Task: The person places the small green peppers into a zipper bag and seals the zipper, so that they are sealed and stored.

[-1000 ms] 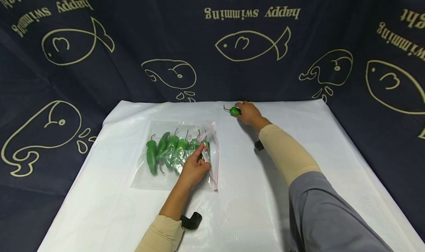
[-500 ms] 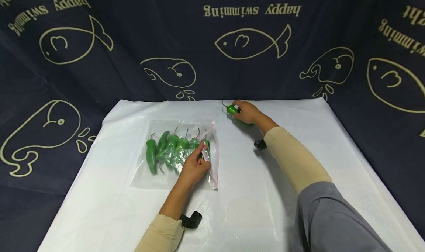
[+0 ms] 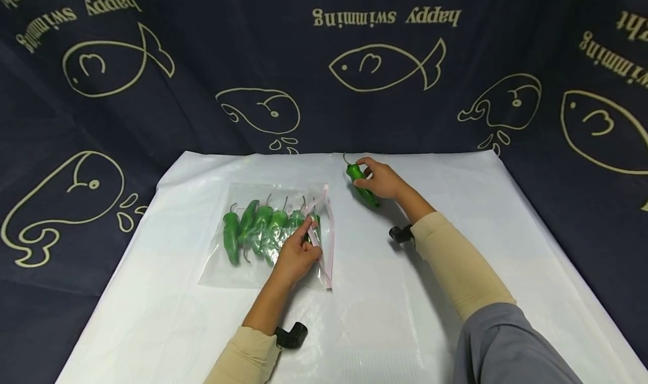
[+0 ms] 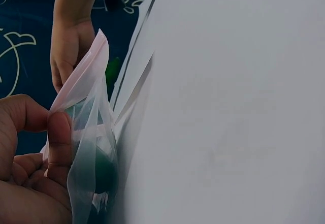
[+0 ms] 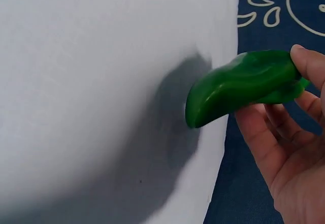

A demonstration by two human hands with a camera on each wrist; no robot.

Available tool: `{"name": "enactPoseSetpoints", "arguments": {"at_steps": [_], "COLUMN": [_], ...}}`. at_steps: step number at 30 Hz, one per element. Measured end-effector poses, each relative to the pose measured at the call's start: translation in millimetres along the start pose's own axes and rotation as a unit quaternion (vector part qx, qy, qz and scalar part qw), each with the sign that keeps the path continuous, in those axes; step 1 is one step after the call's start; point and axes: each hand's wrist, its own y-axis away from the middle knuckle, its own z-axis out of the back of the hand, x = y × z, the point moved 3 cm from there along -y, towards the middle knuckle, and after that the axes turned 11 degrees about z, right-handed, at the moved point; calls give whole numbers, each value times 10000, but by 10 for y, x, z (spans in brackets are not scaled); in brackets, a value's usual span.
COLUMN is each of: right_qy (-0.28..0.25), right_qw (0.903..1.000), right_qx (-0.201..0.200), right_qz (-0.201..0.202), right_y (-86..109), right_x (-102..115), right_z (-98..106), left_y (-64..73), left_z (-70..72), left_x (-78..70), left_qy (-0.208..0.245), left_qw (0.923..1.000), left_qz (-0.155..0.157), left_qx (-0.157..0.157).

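Near the table's far edge my right hand pinches a green pepper between thumb and fingers, its stem pointing away. In the right wrist view the pepper is held over the white cloth, with a shadow below it. A clear zip bag with a pink edge lies flat at centre left, several green peppers side by side inside. My left hand grips the bag's mouth at its right side. The left wrist view has thumb and finger pinching the pink-edged plastic, which is raised and parted.
A white cloth covers the table. Behind and at both sides hangs a dark blue curtain with fish drawings and lettering. Black wrist cameras sit on both wrists.
My right hand has drawn the pepper back from the far edge, toward me, turning it so more of its body shows. The left hand and the bag have stayed in place.
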Motion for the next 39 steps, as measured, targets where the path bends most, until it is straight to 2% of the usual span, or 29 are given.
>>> {"name": "enactPoseSetpoints", "arguments": {"at_steps": [5,10,12,18,25,32,39], "right_qy": [-557,-1123,-1347,-2145,-2880,-3060,-3056], "right_qw": [9979,9916,9881,9720,9504,9447,9475], "right_qx": [-306,-578,-681,-894,-1093,-1106,-854], "right_qz": [-121,-260,-289,-349,-420,-413,-398], "right_y": [92,194,233,369,507,606,703], "right_x": [66,144,166,271,409,508,593], "right_z": [-18,-63,-95,-176,-282,-437,-611], "left_y": [5,10,-38,-250,-256,-276,-272], "left_z": [4,4,0,-8,-1,8,-10], "left_x": [-10,-14,50,349,350,333,338], "left_qy": [5,15,-14,27,68,-51,-52], "left_qw": [10000,10000,10000,10000,9999,10000,10000], "left_qz": [-33,-10,24,-31,-88,-24,15], "left_qx": [52,60,60,-41,-83,-42,-71]}}
